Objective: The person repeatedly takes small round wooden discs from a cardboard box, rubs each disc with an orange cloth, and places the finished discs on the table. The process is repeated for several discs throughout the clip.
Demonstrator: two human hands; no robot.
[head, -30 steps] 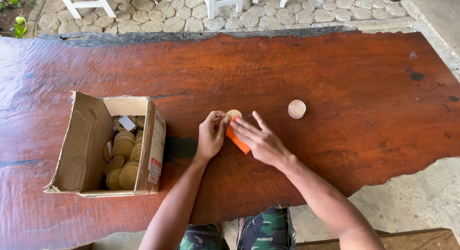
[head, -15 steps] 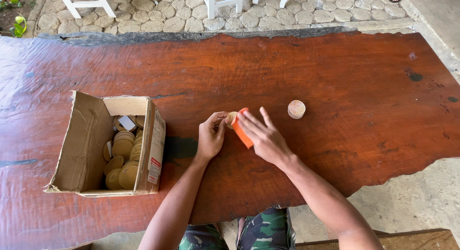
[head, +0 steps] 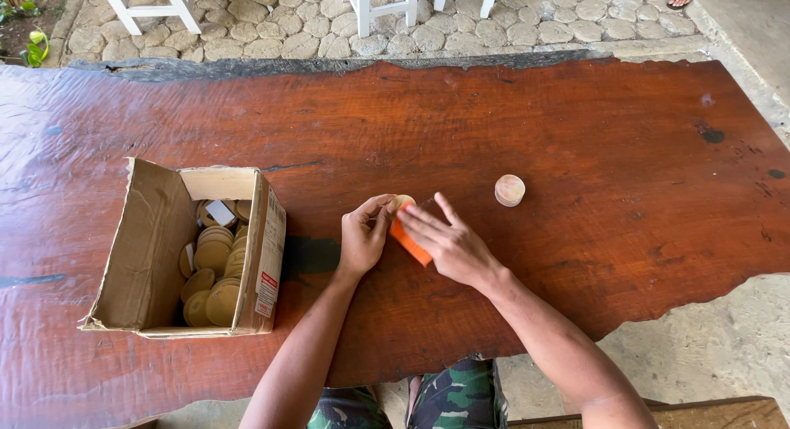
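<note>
arms: bare, no sleeves | trousers (head: 461, 396): green camouflage | hands: ungloved

I see a glossy, reddish wooden table (head: 576, 149) with a rough live edge. The box (head: 148, 248) on the left is matt brown cardboard, holding pale, smooth wooden discs (head: 212, 256). The orange block (head: 410, 241) looks matt; far off, rough cobblestones (head: 313, 22).

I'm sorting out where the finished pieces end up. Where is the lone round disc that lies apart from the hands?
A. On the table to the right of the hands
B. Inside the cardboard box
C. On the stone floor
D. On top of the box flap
A: the single round disc sits on the bare wooden table, right of the right hand, clear of the cardboard box.
</note>
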